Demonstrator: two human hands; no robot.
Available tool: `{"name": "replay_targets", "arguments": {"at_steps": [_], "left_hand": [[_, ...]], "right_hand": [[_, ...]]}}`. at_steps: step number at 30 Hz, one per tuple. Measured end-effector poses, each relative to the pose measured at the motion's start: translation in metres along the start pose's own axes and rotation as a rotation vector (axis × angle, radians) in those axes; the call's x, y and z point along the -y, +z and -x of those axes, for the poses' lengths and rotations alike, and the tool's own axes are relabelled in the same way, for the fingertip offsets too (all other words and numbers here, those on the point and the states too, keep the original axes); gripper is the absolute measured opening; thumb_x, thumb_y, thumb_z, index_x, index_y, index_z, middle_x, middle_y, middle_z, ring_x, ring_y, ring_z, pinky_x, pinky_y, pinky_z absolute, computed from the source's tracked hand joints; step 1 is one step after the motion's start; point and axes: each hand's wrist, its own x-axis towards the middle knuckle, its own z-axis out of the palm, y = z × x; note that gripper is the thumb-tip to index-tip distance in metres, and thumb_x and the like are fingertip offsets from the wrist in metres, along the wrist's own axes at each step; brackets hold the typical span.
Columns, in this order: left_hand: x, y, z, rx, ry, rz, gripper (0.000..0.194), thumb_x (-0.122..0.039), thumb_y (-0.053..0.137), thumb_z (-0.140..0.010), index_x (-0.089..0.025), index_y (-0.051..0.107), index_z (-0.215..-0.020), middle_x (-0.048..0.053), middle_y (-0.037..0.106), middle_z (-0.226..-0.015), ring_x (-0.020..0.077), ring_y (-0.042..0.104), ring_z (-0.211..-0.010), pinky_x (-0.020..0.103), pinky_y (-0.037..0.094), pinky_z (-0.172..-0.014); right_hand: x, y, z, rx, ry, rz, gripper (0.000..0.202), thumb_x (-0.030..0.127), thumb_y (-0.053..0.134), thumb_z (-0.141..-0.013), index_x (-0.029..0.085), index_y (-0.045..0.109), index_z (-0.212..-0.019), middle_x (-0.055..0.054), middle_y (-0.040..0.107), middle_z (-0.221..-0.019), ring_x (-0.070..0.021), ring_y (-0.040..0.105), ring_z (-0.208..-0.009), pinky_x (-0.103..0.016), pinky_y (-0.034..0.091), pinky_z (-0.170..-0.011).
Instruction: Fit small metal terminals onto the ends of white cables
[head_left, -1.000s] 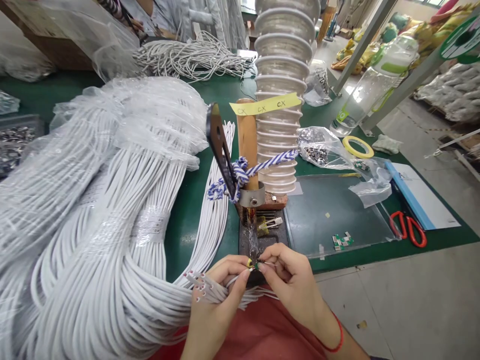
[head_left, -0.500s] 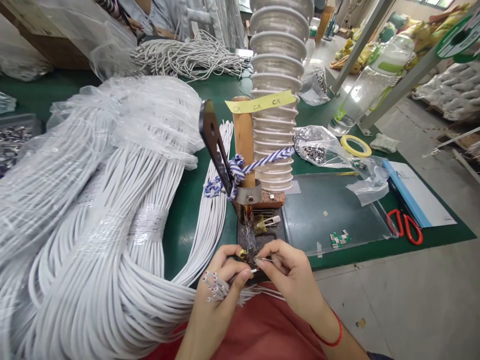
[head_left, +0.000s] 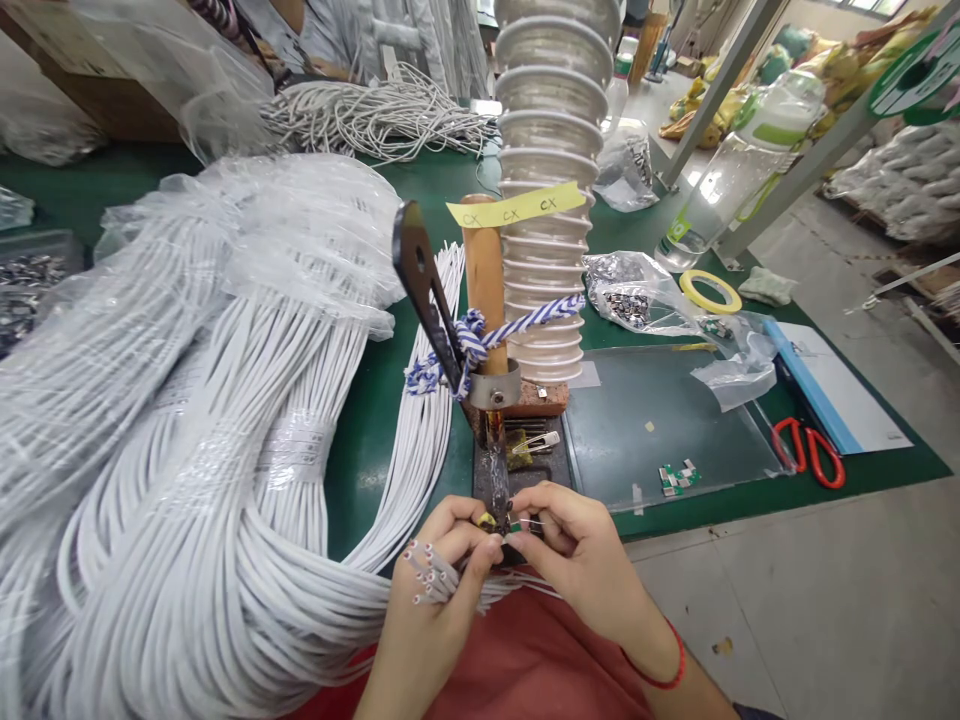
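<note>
My left hand [head_left: 454, 565] is closed round several white cables [head_left: 433, 574], whose stripped ends stick out over its back. Its thumb and forefinger pinch one cable's end right below the soldering iron's tip, beside a bit of yellow material [head_left: 487, 521]. The soldering iron [head_left: 486, 275], wooden handle up, stands clamped with its dark shaft pointing down. Opposite, my right hand [head_left: 581, 545] pinches a thin silvery wire [head_left: 531, 520]. A tiny green piece [head_left: 515, 524] shows at its fingertips; whether it is a circuit board is hard to make out. Both hands' fingertips nearly meet.
Thick bundles of white cable [head_left: 187, 480] fill the left side. A clear ribbed hose [head_left: 551, 130] rises behind the iron. To the right lie small green circuit boards [head_left: 679, 478] on a mat [head_left: 622, 430], red-handled scissors [head_left: 825, 460], yellow tape [head_left: 710, 291] and a water bottle [head_left: 739, 170].
My right fingertips have moved slightly left and down, close to my left thumb. The white cable end between them is now mostly covered, and a tiny green piece shows there.
</note>
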Motion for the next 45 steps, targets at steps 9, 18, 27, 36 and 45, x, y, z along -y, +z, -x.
{"name": "replay_targets", "arguments": {"at_steps": [9,18,27,36,45], "left_hand": [[-0.003,-0.004,-0.002,0.049,0.057,0.047,0.018,-0.015,0.061,-0.088,-0.02,0.073,-0.076,0.003,0.072,-0.084,0.0155,0.07,-0.077,0.021,0.054,-0.071],[-0.011,-0.002,-0.009,-0.024,0.018,0.089,0.021,-0.013,0.058,-0.084,-0.019,0.067,-0.066,0.003,0.071,-0.075,0.0152,0.069,-0.067,0.021,0.054,-0.063],[-0.012,-0.004,-0.014,-0.054,-0.03,0.183,0.02,-0.016,0.06,-0.085,-0.018,0.068,-0.067,0.004,0.072,-0.079,0.0162,0.069,-0.069,0.022,0.053,-0.062],[-0.006,-0.004,-0.003,-0.067,-0.112,0.297,0.018,-0.019,0.061,-0.087,-0.021,0.07,-0.071,0.002,0.068,-0.083,0.0173,0.066,-0.076,0.023,0.052,-0.068],[-0.006,-0.001,0.009,-0.109,-0.244,0.344,0.018,-0.023,0.066,-0.083,-0.02,0.07,-0.066,0.004,0.069,-0.08,0.019,0.065,-0.074,0.024,0.052,-0.067]], "right_hand": [[-0.003,0.002,0.004,-0.032,0.007,-0.08,0.014,0.012,0.063,-0.085,0.021,0.057,-0.094,0.01,0.032,-0.064,-0.0101,0.025,-0.051,-0.024,0.024,-0.049],[-0.007,0.003,0.009,-0.091,-0.128,-0.106,0.012,0.014,0.056,-0.094,0.022,0.054,-0.086,-0.001,0.052,-0.086,-0.0165,0.052,-0.077,-0.027,0.044,-0.067],[0.001,0.013,0.006,-0.148,-0.166,-0.114,0.017,0.005,0.058,-0.089,0.02,0.058,-0.082,-0.005,0.062,-0.089,-0.0166,0.061,-0.078,-0.027,0.052,-0.07],[0.004,0.014,0.003,-0.159,-0.237,-0.095,0.018,0.003,0.06,-0.086,0.02,0.06,-0.082,-0.005,0.064,-0.088,-0.0168,0.062,-0.081,-0.025,0.052,-0.07],[0.001,0.008,0.016,-0.086,-0.146,-0.025,0.014,0.009,0.056,-0.09,0.02,0.056,-0.081,-0.001,0.057,-0.082,-0.0138,0.054,-0.066,-0.022,0.046,-0.057]]}}
